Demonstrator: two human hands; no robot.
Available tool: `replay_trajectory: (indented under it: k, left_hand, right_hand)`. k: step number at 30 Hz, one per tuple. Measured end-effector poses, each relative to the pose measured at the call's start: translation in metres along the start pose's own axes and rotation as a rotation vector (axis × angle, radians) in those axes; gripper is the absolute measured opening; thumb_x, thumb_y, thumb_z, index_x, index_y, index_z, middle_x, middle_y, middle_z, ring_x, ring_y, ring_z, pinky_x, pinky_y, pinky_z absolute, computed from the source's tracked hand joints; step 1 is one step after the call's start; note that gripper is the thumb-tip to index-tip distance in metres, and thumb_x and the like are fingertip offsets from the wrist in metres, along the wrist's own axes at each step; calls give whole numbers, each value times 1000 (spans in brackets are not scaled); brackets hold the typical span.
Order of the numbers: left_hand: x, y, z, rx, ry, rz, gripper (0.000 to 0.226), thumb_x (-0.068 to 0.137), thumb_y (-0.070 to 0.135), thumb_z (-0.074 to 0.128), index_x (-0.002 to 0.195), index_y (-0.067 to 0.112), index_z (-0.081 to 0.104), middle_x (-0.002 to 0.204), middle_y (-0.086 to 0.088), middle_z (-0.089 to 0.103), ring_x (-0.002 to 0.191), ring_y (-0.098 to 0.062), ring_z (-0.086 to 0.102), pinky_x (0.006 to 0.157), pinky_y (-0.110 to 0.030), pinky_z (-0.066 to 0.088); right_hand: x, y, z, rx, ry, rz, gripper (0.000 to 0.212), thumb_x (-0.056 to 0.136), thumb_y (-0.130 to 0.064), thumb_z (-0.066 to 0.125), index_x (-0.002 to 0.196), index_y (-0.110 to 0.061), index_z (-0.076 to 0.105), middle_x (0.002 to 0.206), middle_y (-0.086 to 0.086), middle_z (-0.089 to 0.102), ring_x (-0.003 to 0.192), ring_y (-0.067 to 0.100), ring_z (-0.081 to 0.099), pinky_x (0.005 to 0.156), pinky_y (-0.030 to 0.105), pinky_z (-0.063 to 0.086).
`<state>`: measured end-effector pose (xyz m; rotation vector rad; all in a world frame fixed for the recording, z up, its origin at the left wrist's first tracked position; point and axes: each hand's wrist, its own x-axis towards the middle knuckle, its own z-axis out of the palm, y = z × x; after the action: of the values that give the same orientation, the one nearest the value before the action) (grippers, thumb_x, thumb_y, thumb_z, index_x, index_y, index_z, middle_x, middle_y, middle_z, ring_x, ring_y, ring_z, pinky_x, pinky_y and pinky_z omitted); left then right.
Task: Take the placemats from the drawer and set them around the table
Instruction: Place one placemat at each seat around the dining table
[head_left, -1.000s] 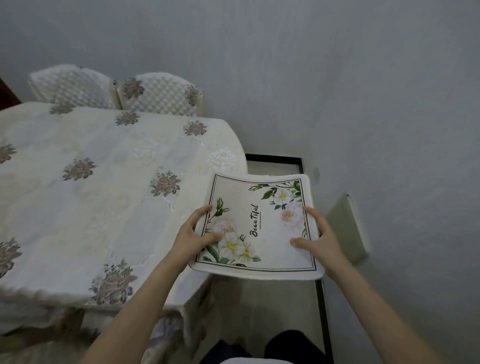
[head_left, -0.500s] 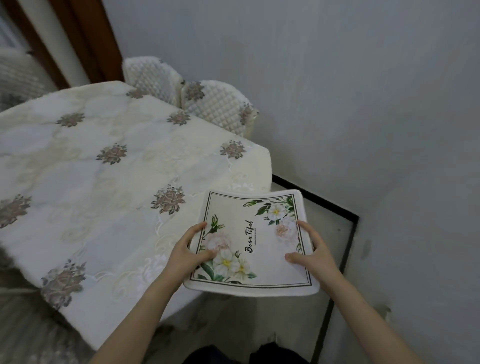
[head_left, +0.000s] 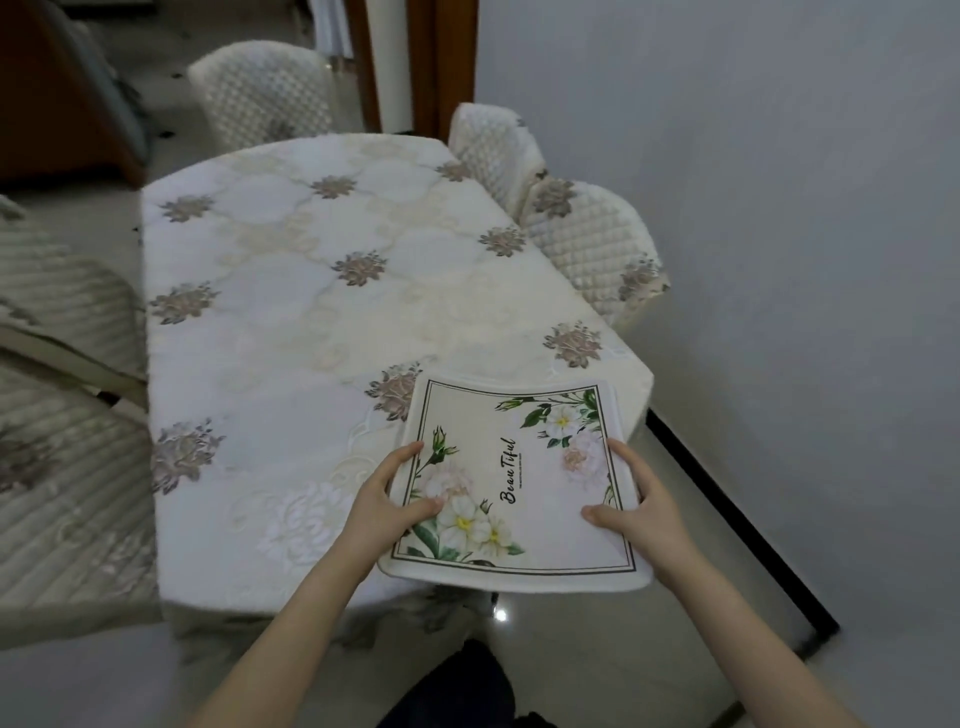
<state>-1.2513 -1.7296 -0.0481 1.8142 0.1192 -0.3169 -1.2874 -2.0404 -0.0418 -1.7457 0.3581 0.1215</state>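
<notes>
A cream placemat stack (head_left: 524, 483) with white flowers, green leaves and a dark border line hangs over the near right corner of the table (head_left: 291, 322). My left hand (head_left: 387, 501) grips its left edge, thumb on top. My right hand (head_left: 636, 512) grips its right edge the same way. The mat sags a little in the middle and shows more than one layer at its far right corner. The table wears a white cloth with brownish flower motifs. The drawer is out of view.
Quilted cream chairs stand at the far end (head_left: 260, 88), along the right side by the wall (head_left: 592, 244), and at the left (head_left: 62, 415). A grey wall (head_left: 779, 208) runs close along the right. Glossy floor with a black strip (head_left: 727, 519) lies below.
The view has swung left so the whole table now shows. Both hands have carried the placemat stack from beside the table's corner to above it. The grip is unchanged.
</notes>
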Motion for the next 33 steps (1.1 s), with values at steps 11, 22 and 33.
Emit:
replay_trajectory:
  k: [11,22,33]
  left_hand:
    - [28,-28,16,-100,241,-88,71,77,13,77,136,36,46,133,23,46,121,8,41,92,-1,30]
    - [7,-70,72,-165,377,-271,71,84,8,69,142,33,37,144,15,40,135,-7,35,111,-26,30]
    - [21,-66,85,378,379,-559,89,87,39,61,153,23,3,146,-11,31,131,-32,30,103,-40,33]
  right_hand:
    - [120,-12,8,-171,-300,-65,83,66,6,81,133,-34,50,128,-18,56,109,-6,57,87,15,49]
    - [161,29,7,-356,-446,-56,82,67,2,78,135,-31,46,133,-14,50,119,-2,46,91,4,34]
    - [169,43,2,-785,-536,-100,92,78,-40,71,151,-34,15,116,3,43,120,24,39,94,31,32]
